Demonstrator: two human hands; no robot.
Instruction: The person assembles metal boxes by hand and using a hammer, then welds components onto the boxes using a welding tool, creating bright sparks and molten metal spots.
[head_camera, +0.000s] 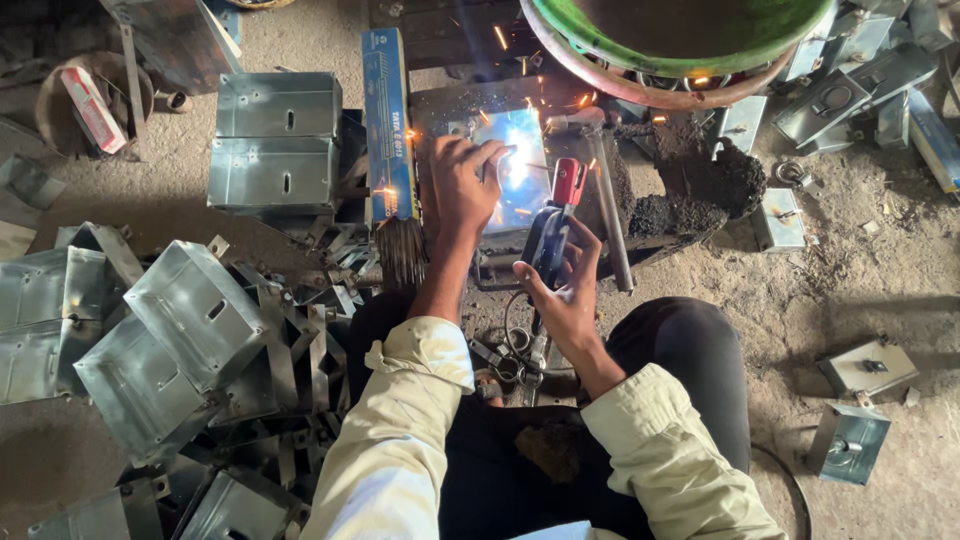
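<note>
My left hand (462, 180) presses down on a shiny sheet-metal box (520, 160) that lies on a dark work block. My right hand (560, 285) grips a welding electrode holder (556, 225) with a red and black handle, its tip at the box's right side. A bright glare and orange sparks spread across the box. The holder's cable loops down between my knees.
Several galvanized metal boxes (190, 330) are heaped at the left, two more (275, 140) stacked behind. A blue box of welding rods (388, 130) with loose rods (402, 250) lies beside my left arm. A green-rimmed pan (690, 60) is above, small boxes (850, 440) at right.
</note>
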